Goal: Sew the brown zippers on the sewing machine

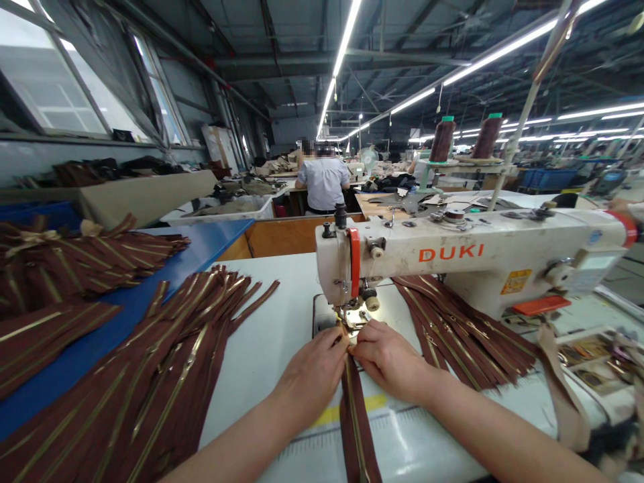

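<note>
A brown zipper (356, 422) with a brass-coloured chain runs from the table's front edge up to the needle area of a white sewing machine (392, 245). My left hand (322, 362) is closed on the zipper's far end, just in front of the presser foot (343, 314). Close beside it, my right hand (390, 355) pinches the same end from the right, near a small tan piece at the fingertips. The fingers hide most of that end. Light from the machine falls on the metal needle plate (359, 315).
Many brown zippers (171, 362) lie in a pile on the left, with further bundles (75, 261) on a blue table (211, 235). Another bunch (467, 335) sits under the machine arm. A parts tray (594, 362) stands at right. Ahead, a person (325, 181) sits facing away.
</note>
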A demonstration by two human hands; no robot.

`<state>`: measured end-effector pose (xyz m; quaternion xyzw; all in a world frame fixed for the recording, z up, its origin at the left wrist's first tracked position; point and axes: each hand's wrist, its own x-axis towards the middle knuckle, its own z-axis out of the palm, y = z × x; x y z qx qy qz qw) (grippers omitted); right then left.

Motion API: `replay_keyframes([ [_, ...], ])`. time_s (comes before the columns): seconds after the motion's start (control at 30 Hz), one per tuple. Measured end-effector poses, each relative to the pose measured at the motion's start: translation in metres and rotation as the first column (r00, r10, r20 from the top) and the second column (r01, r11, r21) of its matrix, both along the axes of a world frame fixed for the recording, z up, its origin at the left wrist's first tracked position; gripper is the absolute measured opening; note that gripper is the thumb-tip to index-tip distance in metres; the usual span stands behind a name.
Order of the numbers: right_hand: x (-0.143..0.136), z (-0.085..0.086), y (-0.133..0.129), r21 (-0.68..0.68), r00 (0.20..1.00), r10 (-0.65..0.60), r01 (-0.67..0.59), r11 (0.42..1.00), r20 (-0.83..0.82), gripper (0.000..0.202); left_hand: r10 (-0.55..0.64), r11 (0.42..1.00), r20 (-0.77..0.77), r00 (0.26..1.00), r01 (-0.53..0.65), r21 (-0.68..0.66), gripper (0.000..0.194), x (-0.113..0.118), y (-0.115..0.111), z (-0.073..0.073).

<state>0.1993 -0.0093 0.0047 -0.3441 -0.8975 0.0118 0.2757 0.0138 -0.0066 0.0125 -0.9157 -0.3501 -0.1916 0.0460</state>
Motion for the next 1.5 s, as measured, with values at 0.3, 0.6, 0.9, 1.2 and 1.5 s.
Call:
replay_keyframes([
  [0.3, 0.001, -0.002, 0.000, -0.014, 1.000, 0.002, -0.001, 1.000, 0.019, 0.020, -0.005, 0.999, 0.027, 1.000, 0.006, -0.049, 0.023, 0.001, 0.001, 0.000],
  [0.6, 0.000, 0.001, 0.003, -0.013, 0.999, -0.015, 0.016, 1.000, 0.028, 0.018, 0.022, 0.999, -0.007, 1.000, -0.022, -0.050, 0.024, 0.002, 0.002, -0.001],
  [0.9, 0.000, 0.001, 0.004, -0.022, 0.997, -0.062, 0.063, 0.998, 0.035, 0.016, 0.060, 0.998, -0.030, 0.998, -0.061, -0.035, 0.021, 0.001, 0.002, 0.002],
  [1.2, 0.004, 0.003, -0.057, -0.170, 0.991, -0.109, 0.096, 0.981, -0.071, 0.017, -0.053, 0.997, -0.046, 0.998, 0.055, 0.047, 0.029, 0.006, -0.084, -0.002],
  [1.5, -0.001, 0.001, -0.063, -0.233, 0.971, -0.209, 0.177, 0.956, -0.119, 0.017, 0.025, 0.999, 0.036, 0.999, -0.027, 0.042, 0.031, 0.015, -0.096, -0.007],
])
